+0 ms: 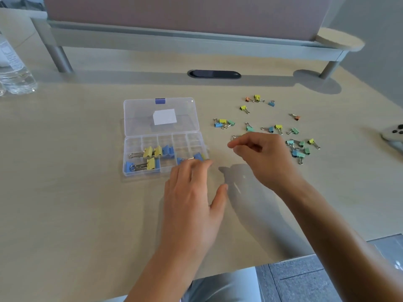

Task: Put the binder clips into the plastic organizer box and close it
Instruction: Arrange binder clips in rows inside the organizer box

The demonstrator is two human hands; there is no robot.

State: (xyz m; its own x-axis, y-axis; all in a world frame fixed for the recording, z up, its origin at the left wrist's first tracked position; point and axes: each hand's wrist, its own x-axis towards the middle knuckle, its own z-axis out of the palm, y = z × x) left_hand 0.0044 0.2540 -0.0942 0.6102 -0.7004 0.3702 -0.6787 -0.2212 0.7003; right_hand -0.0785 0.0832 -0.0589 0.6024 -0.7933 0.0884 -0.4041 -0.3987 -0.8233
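Sorting small binder clips (270, 129): light, stiff, we'd pinch by wire handles. Left hand (192, 199) flat, spread by organizer box (161, 158); right hand (261, 155) fingers curled, pinch unclear.

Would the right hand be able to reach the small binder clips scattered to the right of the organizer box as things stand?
Probably yes: the right hand hovers over the desk just beside the small binder clips, and nothing lies between them.

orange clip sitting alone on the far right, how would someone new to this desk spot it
Start at the clear organizer box mid-desk and look right to the scattered small binder clips. At their right edge, apart from the rest, lies the orange clip. The only other orange one touches a yellow clip in the far cluster.
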